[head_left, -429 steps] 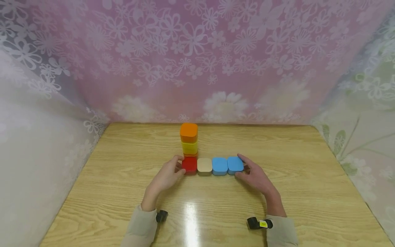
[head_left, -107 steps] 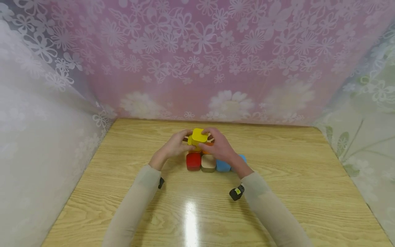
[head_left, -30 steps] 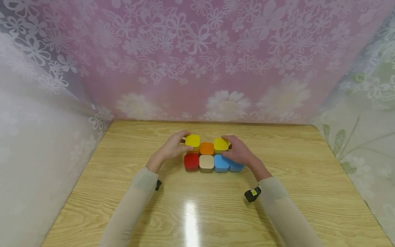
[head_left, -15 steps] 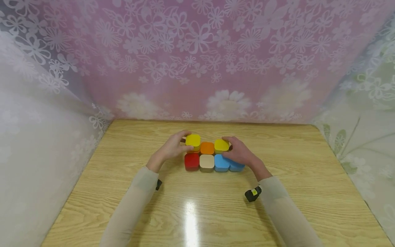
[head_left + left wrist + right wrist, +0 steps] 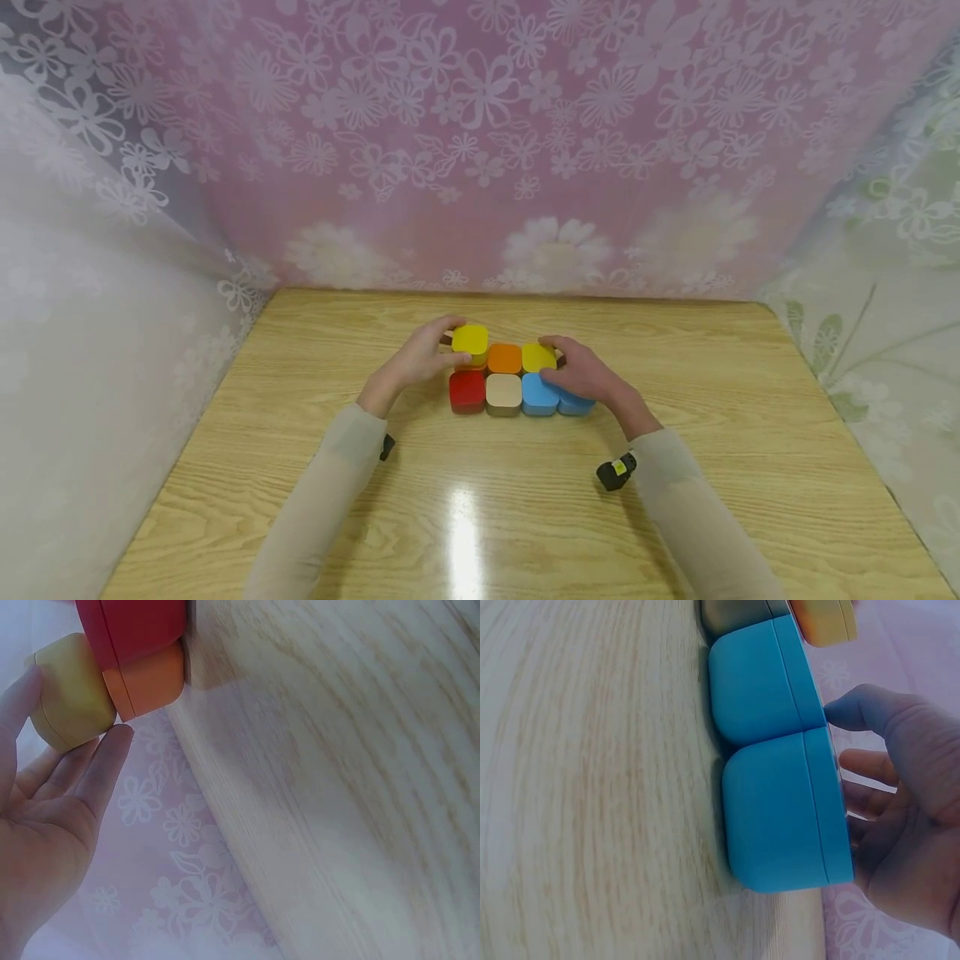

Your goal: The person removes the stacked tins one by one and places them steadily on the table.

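My left hand (image 5: 423,354) grips a yellow rounded-square block (image 5: 470,339) between thumb and fingers. In the left wrist view this yellow block (image 5: 71,690) sits over an orange block (image 5: 154,679), which stands behind the red block (image 5: 467,390). With my right hand (image 5: 587,368) I pinch another yellow block (image 5: 537,357), low behind the front row; the right wrist view hides it. Between the two yellow ones lies a second orange block (image 5: 504,358). In front run the red, a beige block (image 5: 503,393) and two blue blocks, one (image 5: 539,392) beside the other (image 5: 576,403), partly under my right hand.
A wooden table (image 5: 375,517) bears all the blocks. Behind it hangs a pink flowered curtain (image 5: 480,167), with pale flowered cloth (image 5: 112,350) on the left and more cloth (image 5: 862,350) on the right. A black wrist camera (image 5: 617,472) sits by the right sleeve.
Over the last second the right yellow block sinks slightly, to the orange block's level. Earlier the orange and yellow blocks stood in one tall stack behind the red; now they are spread along a back row.
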A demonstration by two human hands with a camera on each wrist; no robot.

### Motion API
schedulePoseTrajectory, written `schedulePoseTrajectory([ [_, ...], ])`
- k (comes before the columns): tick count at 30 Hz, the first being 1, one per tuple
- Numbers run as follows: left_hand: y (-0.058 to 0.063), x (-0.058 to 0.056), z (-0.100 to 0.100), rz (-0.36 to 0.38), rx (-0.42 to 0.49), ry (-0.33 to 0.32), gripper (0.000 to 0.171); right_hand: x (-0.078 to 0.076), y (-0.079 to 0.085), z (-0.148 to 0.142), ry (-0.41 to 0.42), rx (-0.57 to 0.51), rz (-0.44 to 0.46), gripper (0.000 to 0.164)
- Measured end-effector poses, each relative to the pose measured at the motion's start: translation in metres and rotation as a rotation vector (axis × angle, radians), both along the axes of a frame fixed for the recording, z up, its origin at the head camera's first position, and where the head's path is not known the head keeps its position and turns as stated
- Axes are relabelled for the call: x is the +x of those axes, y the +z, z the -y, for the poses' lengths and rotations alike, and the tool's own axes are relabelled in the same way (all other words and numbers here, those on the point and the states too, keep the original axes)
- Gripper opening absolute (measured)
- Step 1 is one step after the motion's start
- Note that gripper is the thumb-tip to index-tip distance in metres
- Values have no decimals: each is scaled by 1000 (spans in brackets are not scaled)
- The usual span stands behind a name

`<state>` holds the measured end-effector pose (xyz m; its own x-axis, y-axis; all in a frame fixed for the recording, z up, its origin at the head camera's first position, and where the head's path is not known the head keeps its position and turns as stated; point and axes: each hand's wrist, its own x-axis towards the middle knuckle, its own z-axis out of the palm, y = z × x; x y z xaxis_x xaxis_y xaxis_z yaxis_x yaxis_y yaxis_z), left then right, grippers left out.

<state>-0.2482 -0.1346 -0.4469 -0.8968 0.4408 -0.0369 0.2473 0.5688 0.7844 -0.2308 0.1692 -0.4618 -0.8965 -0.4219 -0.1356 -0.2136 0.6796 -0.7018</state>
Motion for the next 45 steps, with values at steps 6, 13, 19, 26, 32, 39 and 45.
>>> schedulePoseTrajectory([
  [6, 0, 0, 0, -15, 0, -5, 67, 1, 0, 0, 7, -6, 1, 61],
  [13, -1, 0, 0, -15, 3, -1, 67, 1, 0, 7, 4, -65, -146, 60],
  [19, -1, 1, 1, -15, 6, 1, 66, 3, 8, 29, 14, -155, -218, 55],
  [26, -1, 2, 2, -21, 25, -11, 66, 2, 19, 63, 66, -156, -216, 54],
  [32, -4, 0, 2, -34, 24, -31, 65, -3, 21, 86, 85, -60, -234, 59],
  [39, -5, 2, 4, -53, 1, -52, 69, -7, 20, 96, 93, 17, -259, 51],
  [45, -12, 3, 5, -15, 6, -61, 77, -8, 18, 97, 67, 7, -215, 53],
])
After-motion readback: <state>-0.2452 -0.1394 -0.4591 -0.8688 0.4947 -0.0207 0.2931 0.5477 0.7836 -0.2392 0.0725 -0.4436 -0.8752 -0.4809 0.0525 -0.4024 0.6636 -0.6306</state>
